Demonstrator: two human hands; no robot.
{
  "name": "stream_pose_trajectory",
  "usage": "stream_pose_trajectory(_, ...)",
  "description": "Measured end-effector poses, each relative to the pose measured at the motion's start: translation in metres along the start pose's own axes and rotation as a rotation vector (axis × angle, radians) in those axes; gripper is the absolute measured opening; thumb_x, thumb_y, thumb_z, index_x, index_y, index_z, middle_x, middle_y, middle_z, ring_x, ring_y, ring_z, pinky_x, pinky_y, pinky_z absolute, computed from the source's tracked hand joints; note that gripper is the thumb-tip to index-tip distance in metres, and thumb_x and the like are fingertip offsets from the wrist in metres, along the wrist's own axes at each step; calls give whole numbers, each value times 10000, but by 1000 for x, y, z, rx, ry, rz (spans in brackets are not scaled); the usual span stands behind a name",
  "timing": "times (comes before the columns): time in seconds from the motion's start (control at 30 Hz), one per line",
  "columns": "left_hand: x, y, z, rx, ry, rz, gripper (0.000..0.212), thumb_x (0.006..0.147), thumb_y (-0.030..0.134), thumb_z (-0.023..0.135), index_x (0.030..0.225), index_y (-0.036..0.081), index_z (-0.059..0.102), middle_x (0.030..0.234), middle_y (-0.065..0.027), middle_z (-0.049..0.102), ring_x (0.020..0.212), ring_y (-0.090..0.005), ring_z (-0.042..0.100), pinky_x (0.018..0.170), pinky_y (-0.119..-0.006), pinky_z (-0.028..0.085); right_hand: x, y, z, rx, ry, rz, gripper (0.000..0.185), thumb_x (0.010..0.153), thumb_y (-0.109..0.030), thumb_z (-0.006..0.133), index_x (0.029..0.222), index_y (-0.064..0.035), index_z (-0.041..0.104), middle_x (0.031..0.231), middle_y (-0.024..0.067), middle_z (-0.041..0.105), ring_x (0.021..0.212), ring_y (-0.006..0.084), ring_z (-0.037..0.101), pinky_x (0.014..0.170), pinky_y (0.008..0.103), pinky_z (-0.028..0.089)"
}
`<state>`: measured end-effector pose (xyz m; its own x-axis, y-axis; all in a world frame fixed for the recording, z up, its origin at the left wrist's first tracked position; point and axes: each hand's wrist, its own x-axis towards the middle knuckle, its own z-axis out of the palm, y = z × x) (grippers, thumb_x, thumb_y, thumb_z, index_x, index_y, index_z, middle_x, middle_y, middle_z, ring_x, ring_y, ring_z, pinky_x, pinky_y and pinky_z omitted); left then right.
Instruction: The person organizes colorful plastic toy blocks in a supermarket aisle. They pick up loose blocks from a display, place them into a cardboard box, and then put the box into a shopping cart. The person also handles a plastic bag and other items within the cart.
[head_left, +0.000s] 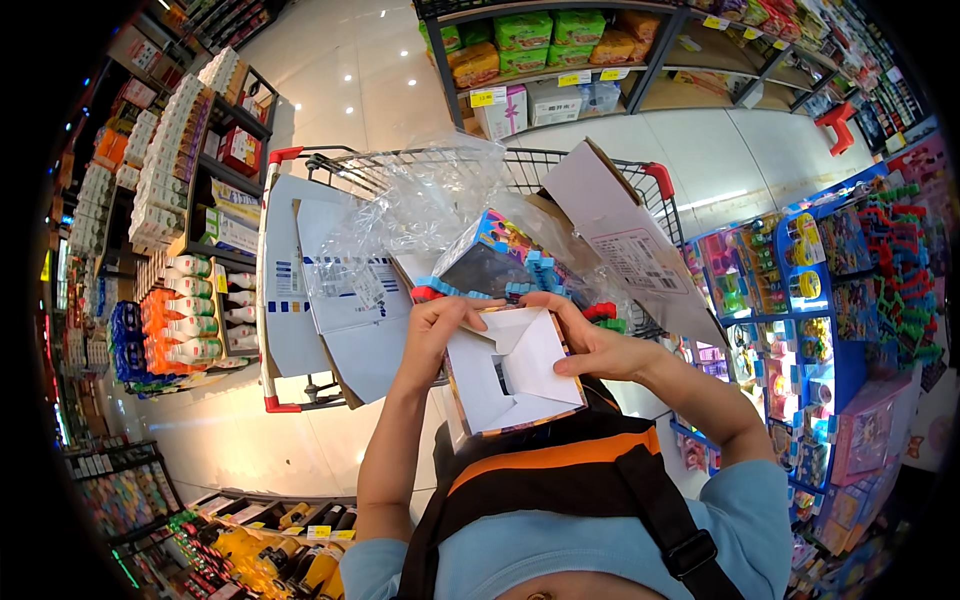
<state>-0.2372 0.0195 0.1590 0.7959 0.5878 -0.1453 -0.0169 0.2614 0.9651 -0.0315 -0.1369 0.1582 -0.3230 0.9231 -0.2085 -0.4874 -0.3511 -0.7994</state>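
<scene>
A small cardboard box (544, 382), white inside, is held close to my body, its folded flaps facing up around a small dark gap. My left hand (448, 319) grips its far left edge, and my right hand (581, 337) holds the right side, thumb on the white card. Just beyond, in a shopping cart (540, 161), a colourful display box with a clear window (487, 255) leans at a tilt. Blue toy pieces (541, 274) lie by it, with red and green pieces (602, 312) near my right hand. Crumpled clear plastic wrap (427, 202) spreads over the far side.
Opened cardboard cartons (349, 300) stick up at the cart's left, and a carton flap (634, 240) leans over its right side. Shelves of bottles (191, 307) stand left, a toy display (795, 300) right, and a shelf of packaged goods (555, 71) ahead.
</scene>
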Motion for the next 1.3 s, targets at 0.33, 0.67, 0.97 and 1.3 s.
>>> stream_pose_trajectory(0.33, -15, 65, -12, 1373, -498, 195, 806, 651, 600, 746, 1241, 74, 590, 1395, -254, 438, 1189, -432, 473, 1000, -457, 374, 14, 21, 12, -259, 200, -139, 672, 946, -184, 575, 1469, -82, 166, 1453, 128, 289, 1382, 232, 273, 1126, 370, 245)
stream_pose_trajectory(0.67, -16, 56, -13, 1331, -772, 62, 1217, 578, 629, 779, 1523, 142, 185, 1482, -376, 160, 1388, -502, 191, 1120, -533, 177, 42, 52, 24, -497, 417, -308, 488, 991, -277, 510, 1399, -57, 357, 1383, 113, 412, 1280, 232, 392, 1074, 362, 297)
stream_pose_trajectory(0.97, -26, 0, -105, -687, 207, -93, 684, 782, 482, 629, 1356, 141, 479, 1313, -136, 539, 1259, -340, 463, 1077, -545, 302, -1, 3, 26, -296, 887, -618, 257, 1016, -143, 413, 1198, -10, 536, 1242, 110, 529, 1084, 157, 547, 944, 300, 452)
stream_pose_trajectory(1.3, -28, -56, -62, -765, 112, 183, 813, 734, 577, 619, 1390, 135, 433, 1361, -104, 482, 1286, -345, 427, 1042, -563, 363, 16, -59, 68, -1130, 444, -778, 235, 843, 36, 571, 1072, 3, 609, 1091, 137, 619, 908, 291, 643, 800, 344, 528)
